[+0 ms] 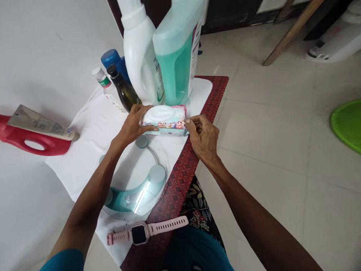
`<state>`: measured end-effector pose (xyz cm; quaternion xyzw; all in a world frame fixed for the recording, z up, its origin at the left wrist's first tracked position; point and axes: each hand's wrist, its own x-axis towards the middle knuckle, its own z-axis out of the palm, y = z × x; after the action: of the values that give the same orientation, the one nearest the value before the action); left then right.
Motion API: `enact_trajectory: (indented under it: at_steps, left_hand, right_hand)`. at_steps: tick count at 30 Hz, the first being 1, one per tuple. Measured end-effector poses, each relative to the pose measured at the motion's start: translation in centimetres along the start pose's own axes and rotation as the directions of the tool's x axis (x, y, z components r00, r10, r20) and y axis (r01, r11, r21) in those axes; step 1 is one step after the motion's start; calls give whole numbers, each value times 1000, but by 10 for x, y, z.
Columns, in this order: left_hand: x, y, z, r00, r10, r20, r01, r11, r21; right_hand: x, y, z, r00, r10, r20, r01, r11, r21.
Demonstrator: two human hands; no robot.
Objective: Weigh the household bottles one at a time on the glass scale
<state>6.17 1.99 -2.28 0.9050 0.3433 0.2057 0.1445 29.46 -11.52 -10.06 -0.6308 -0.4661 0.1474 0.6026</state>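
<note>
A pack of wet wipes (169,126) with a white oval lid and a row of cartoon figures lies on the white cloth (93,120). My left hand (134,124) grips its left end, thumb on the near side and fingers behind. At the right end, the thumb and fingertips of my right hand (203,135) pinch the pack's edge. Just nearer to me is a round glass scale (138,180) with teal parts and a small lit display. A pink smartwatch (139,233) is stretched out below the scale.
Behind the pack stand a white jug (142,56), a green liquid bottle (176,64), a dark pump bottle (124,88), a clear bottle (108,88) and a blue bottle (111,58). Left lie a red jug (42,146) and a tube (42,124). The table's red patterned edge (176,180) runs along the right.
</note>
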Motion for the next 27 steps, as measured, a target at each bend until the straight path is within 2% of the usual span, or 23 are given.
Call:
enact_trajectory:
  at_steps: [3, 4, 6, 10, 13, 15, 17, 18, 19, 20, 22, 23, 24, 25, 26, 27]
  left_hand:
    - [-11, 7, 1, 971, -140, -194, 177, 967, 185]
    - [-13, 9, 2, 957, -192, -217, 235, 953, 193]
    - [-17, 10, 5, 944, -273, -185, 300, 944, 137]
    - [-22, 8, 5, 953, -297, -51, 288, 948, -136]
    - [-37, 7, -6, 957, -290, 26, 281, 898, -338]
    - [-55, 6, -19, 952, -305, -4, 280, 879, -386]
    - [-80, -1, -34, 929, -342, -142, 273, 891, -364]
    - [-95, -7, -43, 897, -364, -249, 274, 903, -332]
    - [-111, -15, -53, 842, -381, -383, 284, 915, -287]
    - [-128, -26, -63, 757, -382, -530, 308, 924, -226]
    - [-165, -52, -85, 525, -318, -790, 406, 909, -96]
    - [-183, -67, -95, 414, -272, -869, 468, 882, -53]
    - [-199, -83, -104, 326, -249, -912, 523, 851, -45]
    - [-212, -99, -113, 266, -258, -929, 559, 826, -69]
    - [-222, -115, -120, 234, -290, -928, 582, 806, -105]
    - [-229, -131, -126, 219, -334, -917, 594, 791, -146]
  right_hand:
    - [-3, -2, -1, 998, -59, 33, 59, 998, -1]
    - [-4, -3, -1, 995, -84, 46, 85, 996, -11]
    - [-5, -4, -2, 990, -121, 65, 124, 992, -33]
    - [-6, -5, -1, 993, -91, 70, 93, 995, -30]
    - [-5, -4, -2, 998, -31, 57, 34, 998, -45]
    - [-4, -4, -2, 998, 7, 59, -2, 997, -79]
    - [-3, -3, -1, 997, 42, 60, -35, 993, -110]
    - [-2, -3, -1, 997, 52, 56, -45, 991, -124]
    - [-1, -2, 0, 997, 58, 51, -50, 989, -136]
    - [0, -2, 0, 997, 61, 45, -54, 987, -148]
    - [1, -1, 2, 997, 66, 33, -59, 984, -169]
    - [1, -1, 2, 997, 69, 29, -62, 982, -179]
    - [2, -1, 3, 997, 71, 23, -65, 980, -190]
    - [2, -1, 3, 997, 71, 20, -65, 977, -203]
    - [2, -1, 3, 997, 69, 21, -62, 974, -218]
    - [2, -2, 4, 997, 67, 24, -59, 971, -232]
